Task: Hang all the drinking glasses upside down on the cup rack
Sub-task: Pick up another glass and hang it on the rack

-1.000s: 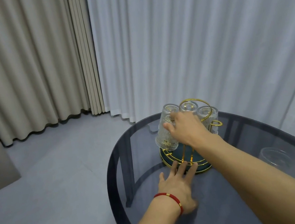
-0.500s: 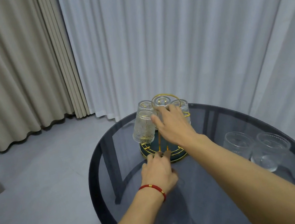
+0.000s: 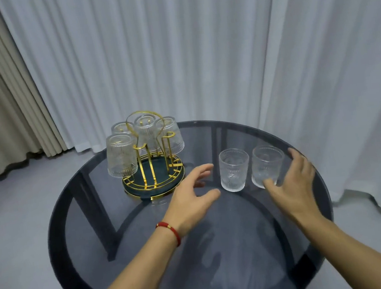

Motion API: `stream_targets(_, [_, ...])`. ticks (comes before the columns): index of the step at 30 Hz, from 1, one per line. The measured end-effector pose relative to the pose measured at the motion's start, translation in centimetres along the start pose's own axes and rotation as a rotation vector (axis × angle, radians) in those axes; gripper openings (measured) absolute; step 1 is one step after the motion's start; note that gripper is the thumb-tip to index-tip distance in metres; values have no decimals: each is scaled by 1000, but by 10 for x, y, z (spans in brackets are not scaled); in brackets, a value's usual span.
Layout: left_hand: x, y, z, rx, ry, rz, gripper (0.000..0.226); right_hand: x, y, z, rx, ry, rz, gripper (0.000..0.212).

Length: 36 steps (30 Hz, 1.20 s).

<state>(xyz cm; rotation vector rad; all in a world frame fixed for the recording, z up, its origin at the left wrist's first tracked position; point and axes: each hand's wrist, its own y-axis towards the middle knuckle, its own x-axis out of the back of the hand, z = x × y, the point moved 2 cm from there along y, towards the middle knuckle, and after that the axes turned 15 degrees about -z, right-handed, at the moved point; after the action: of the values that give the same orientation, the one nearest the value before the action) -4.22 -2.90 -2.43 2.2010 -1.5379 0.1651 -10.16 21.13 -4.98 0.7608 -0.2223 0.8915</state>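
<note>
On the glass tabletop (image 3: 221, 248), two upright glasses stand side by side, the right hand (image 3: 292, 180) open around the outer glass (image 3: 267, 166), the left hand (image 3: 191, 197) spread empty. Closing those fingers (image 3: 271, 184) carelessly could knock it into the inner glass (image 3: 233, 169) or toward the nearby table edge.

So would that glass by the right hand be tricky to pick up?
Probably not. The right-hand glass looks rigid and stands upright on a flat base, so tipping seems unlikely. Its patterned wall may aid grip. Being glass, it would likely break if dropped on the table.
</note>
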Motion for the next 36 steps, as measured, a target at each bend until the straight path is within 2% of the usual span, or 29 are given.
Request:
stream_targets(2, [-5, -2, -3, 25, -47, 4, 54, -6, 7, -16, -166, 33, 143, 113])
stream_targets(5, [-11, -5, -5, 60, -89, 8, 53, -21, 11, -25, -243, 112, 272, 122])
stream_targets(10, [-17, -7, 0, 111, -116, 16, 51, -39, 22, -34, -244, 69, 221, 110])
stream_targets(14, [-19, -9, 2, 138, -108, 23, 49, -36, 28, -39, -218, 68, 148, 86])
stream_targets(18, [-17, -11, -3, 153, -144, 2, 45, -17, 29, -39, -237, 176, 35, 79])
stream_targets(21, [-14, -13, -7, 128, -185, -7, 45, 4, 31, -32, -155, 307, 0, 76])
stream_targets(24, [-14, -15, -14, 117, -245, 10, 51, 22, 22, -11, -64, 446, 109, 73])
stream_targets(27, [-14, -17, -16, 159, -364, 93, 77, 20, -4, 16, 63, 514, 340, 72])
stream_targets(30, [-11, -19, -12, 112, -270, 62, 96, 6, -28, 37, 184, 521, 513, 76])
stream_targets(33, [4, -15, -7, 115, -171, -121, 83, -9, -39, 50, 211, 535, 585, 81])
stream_targets(36, [19, -7, -3, 170, -235, -172, 67, -20, -44, 54, 119, 583, 623, 75])
